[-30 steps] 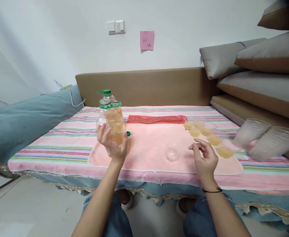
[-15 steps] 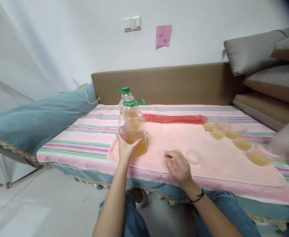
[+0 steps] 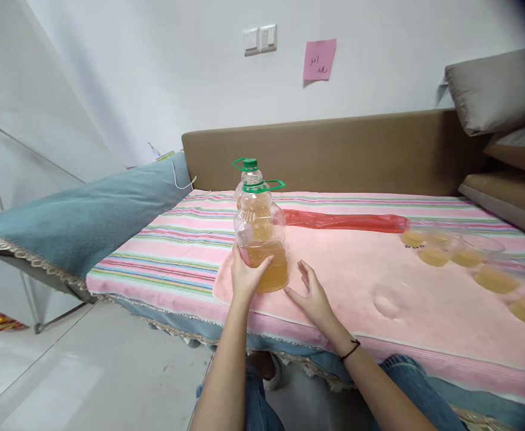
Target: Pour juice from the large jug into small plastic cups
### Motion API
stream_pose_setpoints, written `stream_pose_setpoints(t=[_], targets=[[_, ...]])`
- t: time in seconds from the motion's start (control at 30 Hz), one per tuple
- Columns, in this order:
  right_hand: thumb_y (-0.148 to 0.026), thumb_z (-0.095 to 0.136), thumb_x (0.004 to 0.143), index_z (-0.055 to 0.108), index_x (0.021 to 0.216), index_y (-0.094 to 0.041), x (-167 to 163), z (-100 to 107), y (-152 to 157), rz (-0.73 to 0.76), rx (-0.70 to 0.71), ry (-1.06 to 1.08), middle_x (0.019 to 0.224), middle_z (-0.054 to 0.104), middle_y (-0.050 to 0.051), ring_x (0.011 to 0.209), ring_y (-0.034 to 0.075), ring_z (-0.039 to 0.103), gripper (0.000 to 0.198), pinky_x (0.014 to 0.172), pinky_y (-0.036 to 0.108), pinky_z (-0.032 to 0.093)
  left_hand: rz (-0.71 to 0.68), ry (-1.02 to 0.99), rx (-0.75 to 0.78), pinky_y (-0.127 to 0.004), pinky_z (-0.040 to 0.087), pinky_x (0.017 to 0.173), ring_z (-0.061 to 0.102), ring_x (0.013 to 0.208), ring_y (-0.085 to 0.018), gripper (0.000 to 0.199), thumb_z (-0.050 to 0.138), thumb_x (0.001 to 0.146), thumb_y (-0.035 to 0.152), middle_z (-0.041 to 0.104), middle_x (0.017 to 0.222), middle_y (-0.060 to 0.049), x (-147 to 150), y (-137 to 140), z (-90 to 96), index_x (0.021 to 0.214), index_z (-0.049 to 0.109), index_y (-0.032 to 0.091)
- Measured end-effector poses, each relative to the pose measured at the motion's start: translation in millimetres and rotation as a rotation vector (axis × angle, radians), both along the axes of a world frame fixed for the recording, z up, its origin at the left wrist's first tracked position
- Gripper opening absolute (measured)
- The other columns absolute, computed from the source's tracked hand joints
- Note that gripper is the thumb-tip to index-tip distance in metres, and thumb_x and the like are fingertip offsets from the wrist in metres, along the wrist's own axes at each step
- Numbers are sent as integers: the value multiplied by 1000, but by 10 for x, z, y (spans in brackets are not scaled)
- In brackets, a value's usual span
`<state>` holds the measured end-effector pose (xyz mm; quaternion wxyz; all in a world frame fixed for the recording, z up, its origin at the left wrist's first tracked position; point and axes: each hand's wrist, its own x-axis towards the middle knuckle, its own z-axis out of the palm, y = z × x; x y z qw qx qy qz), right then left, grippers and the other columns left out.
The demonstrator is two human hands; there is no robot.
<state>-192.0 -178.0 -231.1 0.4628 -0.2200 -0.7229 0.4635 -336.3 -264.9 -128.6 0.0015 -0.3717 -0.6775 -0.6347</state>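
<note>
A large clear plastic jug (image 3: 269,263), part full of amber liquid, stands uncapped on the pink cloth (image 3: 334,281), its green ring handle turned right. My left hand (image 3: 246,279) wraps round the jug's lower left side, thumb across the front. Just right of the jug, my right hand (image 3: 312,300) is open with fingers apart, and I see no contact with it. A second jug (image 3: 250,163) with a green cap is mostly hidden behind the first. To the right lies an empty clear plastic bowl (image 3: 388,300).
Several clear bowls of yellow liquid (image 3: 434,256) stand along the right. A red plastic bag (image 3: 347,221) stretches across the back. The brown sofa back (image 3: 325,152) rises behind, grey and brown cushions (image 3: 495,93) are stacked at right, and a blue-covered armrest (image 3: 91,200) stands left.
The view has swung left, so things appear farther right. My right hand has opened and come closer to the jug, while my left hand keeps its hold.
</note>
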Motion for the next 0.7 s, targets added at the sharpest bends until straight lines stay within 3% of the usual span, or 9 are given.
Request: stream_pose_setpoints(t=[0.1, 0.23, 0.4, 0.6, 0.7], targets=[[-54, 76, 75, 34, 147, -18, -75, -59, -12, 36, -59, -19, 151, 33, 18, 141, 31, 32, 90, 118, 55, 26, 4, -51, 58, -43, 40, 110, 53, 129, -29, 81, 82, 66, 39, 57, 136, -12, -47, -9, -9, 135, 43, 23], [-56, 81, 72, 35, 149, -17, -111, -17, -42, 92, -103, -3, 153, 31, 17, 143, 31, 28, 97, 120, 53, 21, 13, -193, 138, -42, 43, 106, 57, 123, -28, 73, 81, 66, 40, 61, 128, -12, -78, -50, -8, 128, 49, 20], [-53, 80, 77, 36, 151, -20, -61, 123, -78, 221, -121, 66, 153, 31, 13, 142, 29, 30, 92, 119, 50, 26, -68, -349, 236, -38, 45, 104, 59, 121, -26, 71, 77, 71, 42, 62, 130, -12, -30, -118, -13, 131, 48, 20], [-48, 78, 82, 0, 158, -35, 99, 377, -281, 383, -249, 299, 159, 16, 8, 142, 26, 31, 110, 112, 48, 37, -172, -480, 364, -40, 47, 102, 61, 119, -28, 69, 76, 71, 46, 64, 128, -12, 167, -86, 31, 129, 52, 18], [-49, 82, 78, -18, 154, -37, 210, 450, -354, 316, -234, 345, 160, 12, 9, 142, 27, 30, 126, 109, 49, 42, -251, -496, 426, -40, 47, 103, 61, 119, -28, 65, 75, 72, 45, 66, 126, -11, 356, -46, 92, 127, 54, 19]])
